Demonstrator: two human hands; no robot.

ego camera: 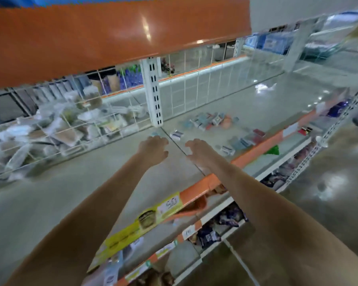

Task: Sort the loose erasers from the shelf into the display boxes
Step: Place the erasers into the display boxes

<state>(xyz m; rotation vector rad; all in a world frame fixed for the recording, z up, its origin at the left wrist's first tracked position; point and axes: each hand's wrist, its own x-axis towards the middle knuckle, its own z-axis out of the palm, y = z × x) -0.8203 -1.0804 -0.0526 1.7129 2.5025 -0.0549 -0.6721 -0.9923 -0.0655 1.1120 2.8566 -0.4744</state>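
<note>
I am looking down at a grey shelf [74,182] with an orange front edge, going left to right. At the far left, wire bins [56,129] are holding blurred packaged goods. My left hand [153,148] is reaching in empty, its fingers [156,139] spread apart; just beside it my right hand [198,150] is doing the same, fingers [191,143] apart and holding nothing. The loose erasers [209,120] are lying scattered beyond and to the right, one eraser [177,134] nearest, between the hands. I cannot make out any display boxes. The risk, I judge, is sweeping small erasers off the shelf edge, or fumbling them through motion blur.
</note>
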